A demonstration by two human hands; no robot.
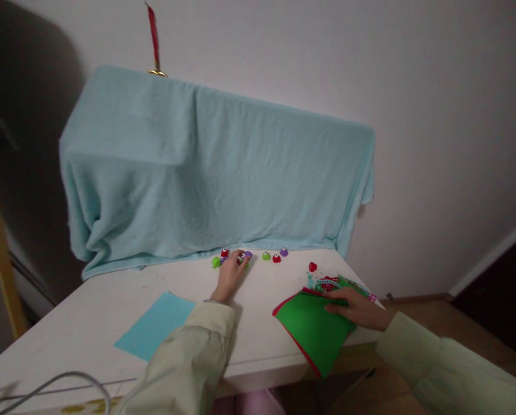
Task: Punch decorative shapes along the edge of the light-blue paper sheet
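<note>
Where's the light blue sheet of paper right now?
The blue sheet lies flat on the white table, near its front edge, just left of the left sleeve.

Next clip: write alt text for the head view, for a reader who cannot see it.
The left hand reaches into a row of small coloured paper punches on a white table; the right hand rests on a green paper sheet. A blue sheet lies left, a draped blue cloth behind.

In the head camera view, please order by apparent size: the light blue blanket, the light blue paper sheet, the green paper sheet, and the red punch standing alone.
1. Light blue blanket, clearly largest.
2. Green paper sheet and light blue paper sheet: they look alike, and the green one is partly covered by the right hand, so no ranking.
3. Red punch, smallest.
</note>
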